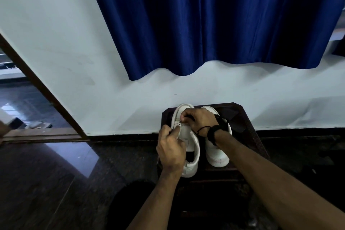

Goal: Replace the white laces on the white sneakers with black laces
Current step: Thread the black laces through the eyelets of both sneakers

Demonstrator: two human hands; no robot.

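So there's two sneakers side by side on the surface (248,136) up against the wall (74,43), the left sneaker (192,144) with both hands on its front half, the right sneaker (216,155) just beside it, and a curtain (214,20) hanging above behind them.

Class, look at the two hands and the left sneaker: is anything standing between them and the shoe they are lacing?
Nothing visible does. The left hand and right hand are already on the left sneaker, working a black lace.

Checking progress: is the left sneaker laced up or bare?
Mostly bare: the left sneaker shows a plain white tongue; a black lace appears only near the toe.
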